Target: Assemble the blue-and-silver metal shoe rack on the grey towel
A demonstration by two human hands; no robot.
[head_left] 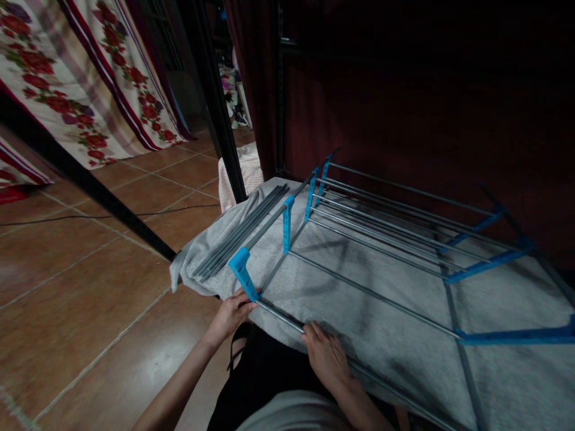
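A partly assembled rack of grey metal rods and blue plastic brackets lies across a grey blanket [323, 281]. My left hand [234, 311] is closed at the near left corner, its fingers at the lower end of a blue bracket [242, 274] where a rod joins it. Along the near edge, my right hand [324, 353] is closed over the front metal rod [283, 317]. Several parallel rods [386, 218] span the rack's far side between more blue brackets [309, 197]. At the right, a long blue bracket [516, 336] holds the other ends.
Several loose grey rods [245, 230] lie bundled on the blanket, left of the rack. Black metal posts [215, 102] rise at the left, with a dark red curtain [381, 114] behind. A cable [179, 211] crosses the tiled floor [103, 263] below a floral curtain [58, 84].
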